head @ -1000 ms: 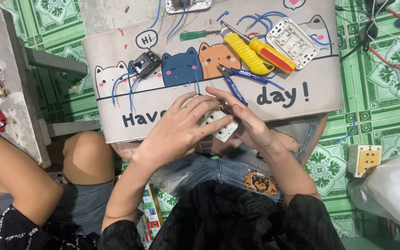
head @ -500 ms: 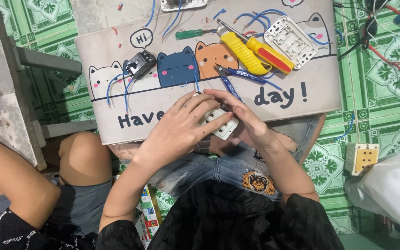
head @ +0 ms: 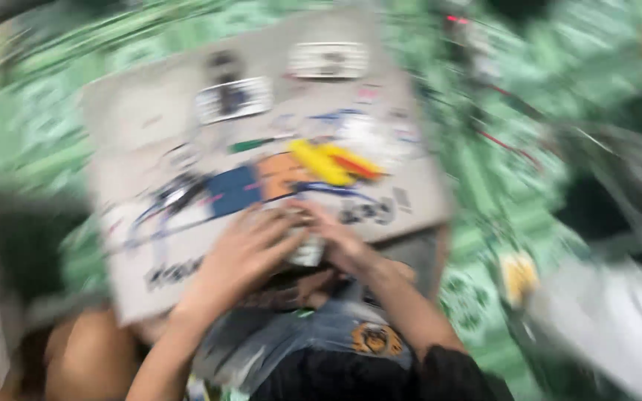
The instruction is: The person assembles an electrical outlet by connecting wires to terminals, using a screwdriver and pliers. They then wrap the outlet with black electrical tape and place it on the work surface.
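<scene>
Over my lap, both hands are meeting at the near edge of the board [head: 150, 148]. Frame is badly smeared, so details are thin.

- Left hand [head: 243, 256]: coming in from 7 o'clock, fingers curled over a small pale part [head: 307, 252]. Fingers are lying close together, bent down onto it.
- Right hand [head: 343, 241]: coming in from 5 o'clock, fingers bunched against the same part from the other side. Both hands are touching it; I am judging they are clamped on it, but the blur is hiding the exact grip.
- Part: sitting between the two hands, just at the board's near edge, above my knees.
- At 12 o'clock from the hands: yellow tool [head: 321, 162] lying on the board, with a red-and-yellow one just beside it at its 3 o'clock.
- Blue wires [head: 336, 191] are running across the board between the tools and my fingers.
- Further at 12 o'clock: two pale boxy fittings [head: 233, 99], too blurred to name.
- Green patterned floor [head: 484, 186] all round; small yellow block [head: 518, 275] at 3 o'clock, well apart.

Risks, as I am judging them: the part is small and held over the gap at my lap, so a slack grip could be dropping it between my knees. Wires near the fingers could be snagging and dragging a tool off the board. The board is looking tilted, so anything loose on it could be sliding.
</scene>
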